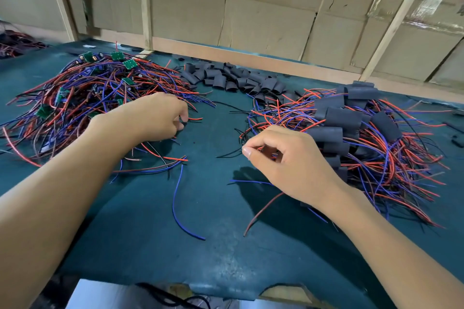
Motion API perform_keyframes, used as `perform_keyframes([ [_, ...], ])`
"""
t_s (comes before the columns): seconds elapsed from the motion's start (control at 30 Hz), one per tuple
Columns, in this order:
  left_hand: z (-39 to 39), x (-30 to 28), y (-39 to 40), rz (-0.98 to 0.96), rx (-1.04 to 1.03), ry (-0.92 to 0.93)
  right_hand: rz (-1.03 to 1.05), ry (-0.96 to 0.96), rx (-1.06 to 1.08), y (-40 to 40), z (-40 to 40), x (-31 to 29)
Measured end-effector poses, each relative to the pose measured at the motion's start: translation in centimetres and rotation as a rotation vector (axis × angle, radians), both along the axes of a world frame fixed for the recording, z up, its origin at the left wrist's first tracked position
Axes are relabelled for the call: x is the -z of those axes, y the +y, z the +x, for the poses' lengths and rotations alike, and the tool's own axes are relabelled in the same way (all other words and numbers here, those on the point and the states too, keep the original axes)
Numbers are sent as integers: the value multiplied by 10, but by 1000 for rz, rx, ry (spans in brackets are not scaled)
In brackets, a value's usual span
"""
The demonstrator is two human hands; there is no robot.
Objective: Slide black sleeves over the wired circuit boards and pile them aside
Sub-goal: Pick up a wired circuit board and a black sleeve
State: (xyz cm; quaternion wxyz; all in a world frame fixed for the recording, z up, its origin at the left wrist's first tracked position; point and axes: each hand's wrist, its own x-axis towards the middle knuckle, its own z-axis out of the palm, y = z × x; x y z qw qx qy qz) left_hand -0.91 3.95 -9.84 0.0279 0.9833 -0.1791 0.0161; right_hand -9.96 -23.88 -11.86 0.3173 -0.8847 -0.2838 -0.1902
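Reaching into the tangled heap of unsleeved green circuit boards (100,88), our left hand (150,118) pinches wire ends. Our right hand (283,158), well apart, pinches thin wires beside the sleeved pile (356,128). Next, we judge, comes a loose black tube sleeve (233,78).

Bare mat (208,138) runs between two wire piles (95,98) (364,138).

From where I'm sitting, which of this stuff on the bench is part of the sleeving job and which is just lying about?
Part of the job:
- unsleeved boards pile, far left
- loose black sleeves, at the back
- sleeved pile, right
- left hand, fingers curled at wire ends
- right hand, pinching wires

Just lying about:
- stray blue wire
- stray red wire
- cardboard wall
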Motion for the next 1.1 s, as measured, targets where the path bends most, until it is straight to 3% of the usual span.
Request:
perform_keyframes([
  [0.2, -15, -7, -7, -107, 187, 6, 7, -1, -43, 1, -1, 1],
  [0.37, -31, -18, -11, -243, 199, 420, -67, -17, -99, 7, -5, 1],
  [0.6, -29, -24, 6, -359, 194, 662, -109, 0, -94, 6, -6, -1],
  [0.8, -30, -22, -3, -295, 182, 631, -111, 5, -81, 7, -7, -1],
  [0.9, -33, -17, -15, -320, 171, 494, -113, 0, -80, 7, -7, 0],
  [1.1, -41, -11, -41, -704, 288, 104, -75, -14, -62, 8, -5, 1],
])
